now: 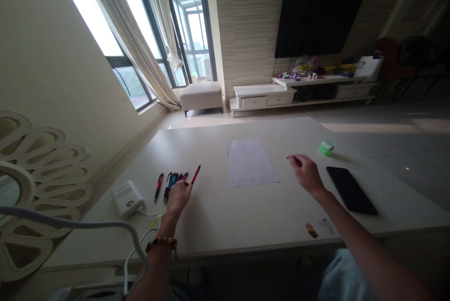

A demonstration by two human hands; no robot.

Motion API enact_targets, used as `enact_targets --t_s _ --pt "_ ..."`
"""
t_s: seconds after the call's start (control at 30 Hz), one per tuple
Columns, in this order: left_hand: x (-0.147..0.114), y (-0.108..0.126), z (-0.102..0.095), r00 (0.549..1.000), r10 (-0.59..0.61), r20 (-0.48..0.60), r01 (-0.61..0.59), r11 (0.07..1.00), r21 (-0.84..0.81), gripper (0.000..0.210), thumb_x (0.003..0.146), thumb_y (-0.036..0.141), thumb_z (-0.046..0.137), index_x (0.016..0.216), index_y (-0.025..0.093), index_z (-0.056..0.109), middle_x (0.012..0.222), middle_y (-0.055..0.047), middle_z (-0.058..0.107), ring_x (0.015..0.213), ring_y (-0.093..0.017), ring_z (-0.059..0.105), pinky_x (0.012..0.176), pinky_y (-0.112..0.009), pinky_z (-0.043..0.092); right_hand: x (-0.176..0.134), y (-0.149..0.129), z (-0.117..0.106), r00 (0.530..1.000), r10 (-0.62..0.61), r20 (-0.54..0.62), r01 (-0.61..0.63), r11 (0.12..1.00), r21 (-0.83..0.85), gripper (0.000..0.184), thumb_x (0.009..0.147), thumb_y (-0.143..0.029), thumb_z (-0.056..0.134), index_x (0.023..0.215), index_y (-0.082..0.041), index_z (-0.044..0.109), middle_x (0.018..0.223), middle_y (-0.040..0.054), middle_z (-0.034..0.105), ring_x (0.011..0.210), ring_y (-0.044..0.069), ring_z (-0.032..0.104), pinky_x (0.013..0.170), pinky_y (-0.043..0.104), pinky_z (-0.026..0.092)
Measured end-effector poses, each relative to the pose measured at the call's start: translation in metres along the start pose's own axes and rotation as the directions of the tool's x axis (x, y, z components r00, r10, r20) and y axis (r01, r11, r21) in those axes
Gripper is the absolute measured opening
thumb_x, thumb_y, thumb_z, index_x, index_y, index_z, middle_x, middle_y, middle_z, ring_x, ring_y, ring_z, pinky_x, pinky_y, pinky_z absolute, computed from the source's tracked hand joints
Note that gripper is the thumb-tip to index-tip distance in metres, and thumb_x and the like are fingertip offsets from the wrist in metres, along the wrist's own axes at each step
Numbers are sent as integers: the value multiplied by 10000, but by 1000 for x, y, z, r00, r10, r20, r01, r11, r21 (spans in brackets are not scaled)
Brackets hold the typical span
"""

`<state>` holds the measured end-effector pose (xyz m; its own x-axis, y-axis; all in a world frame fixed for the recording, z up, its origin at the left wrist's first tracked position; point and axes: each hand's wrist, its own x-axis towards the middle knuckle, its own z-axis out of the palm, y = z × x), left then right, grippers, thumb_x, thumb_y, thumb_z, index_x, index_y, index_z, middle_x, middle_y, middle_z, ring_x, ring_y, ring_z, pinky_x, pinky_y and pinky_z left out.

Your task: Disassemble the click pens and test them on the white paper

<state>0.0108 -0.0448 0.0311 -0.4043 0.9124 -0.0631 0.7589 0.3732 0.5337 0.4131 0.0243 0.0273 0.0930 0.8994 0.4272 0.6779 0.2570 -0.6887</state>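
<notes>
My left hand is closed on a red pen with dark ends, which points up and away over the table. Just beside that hand several pens in blue, green, black and red lie side by side, partly hidden by it. Another red and black pen lies a little apart to their left. My right hand hovers above the table with fingers pinched together. Something small shows at its fingertips, too small to name. Between the two hands lies a white sheet of paper.
A light-coloured table spans the front. Right of my right hand are a green and white box and a black tablet. A white power adapter with a cable sits at left. Stickers mark the near edge.
</notes>
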Motion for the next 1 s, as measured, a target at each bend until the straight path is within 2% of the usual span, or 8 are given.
enact_targets --t_s 0.13,0.2,0.33,0.5,0.6,0.77,0.9,1.0 --pt "-26 47 25 969 174 174 -112 943 -315 436 814 524 450 874 120 603 617 -13 591 526 -118 565 505 -228 457 -41 -62 26 922 2 387 -152 921 359 416 851 -493 427 921 -150 651 843 85 642 772 202 567 705 310 442" --pt "-46 73 40 901 315 298 -26 726 -687 474 747 563 546 880 111 589 589 4 560 473 -88 518 464 -210 427 -61 -87 38 844 -29 535 -280 828 486 482 868 -536 373 999 -151 633 850 71 639 746 185 574 621 286 446" --pt "-76 106 58 840 397 370 73 592 -802 462 681 557 629 815 118 570 518 39 506 414 -74 474 410 -198 388 -75 -104 49 878 -82 472 -212 818 535 405 843 -523 459 879 -170 654 848 60 649 797 186 572 708 299 437" --pt "-80 110 53 906 409 109 -290 788 -543 300 805 426 543 924 155 587 665 -12 601 537 -127 568 492 -242 465 -64 -93 43 854 8 521 -355 740 571 449 833 -562 436 780 -150 605 774 67 657 696 165 586 625 285 443" --pt "-81 109 44 797 599 -73 -603 781 -162 355 846 281 521 1200 260 496 1170 -81 570 1040 -219 555 857 -371 460 -63 -94 35 782 -35 622 -413 719 559 421 827 -547 460 791 -148 590 631 21 609 527 118 516 518 253 396" --pt "-83 104 37 572 816 80 -812 550 194 250 904 186 408 1065 275 577 1128 -30 598 1160 -200 451 1073 -443 193 -64 -98 23 688 -104 718 -458 705 541 359 785 -496 565 773 -142 623 520 -55 416 474 72 334 456 222 257" --pt "-85 100 35 589 786 189 -804 547 233 224 911 218 401 1063 250 562 920 -31 615 884 -177 531 878 -358 358 -67 -89 31 465 -129 876 -702 549 453 476 817 -576 459 766 -127 609 460 -98 238 413 57 166 412 224 145" --pt "-88 100 34 603 763 231 -794 549 261 240 902 177 399 1081 247 543 911 -35 600 853 -178 519 782 -326 366 -71 -84 38 395 -171 903 -774 467 428 431 805 -566 488 745 -146 564 461 -115 179 407 54 111 405 218 125"
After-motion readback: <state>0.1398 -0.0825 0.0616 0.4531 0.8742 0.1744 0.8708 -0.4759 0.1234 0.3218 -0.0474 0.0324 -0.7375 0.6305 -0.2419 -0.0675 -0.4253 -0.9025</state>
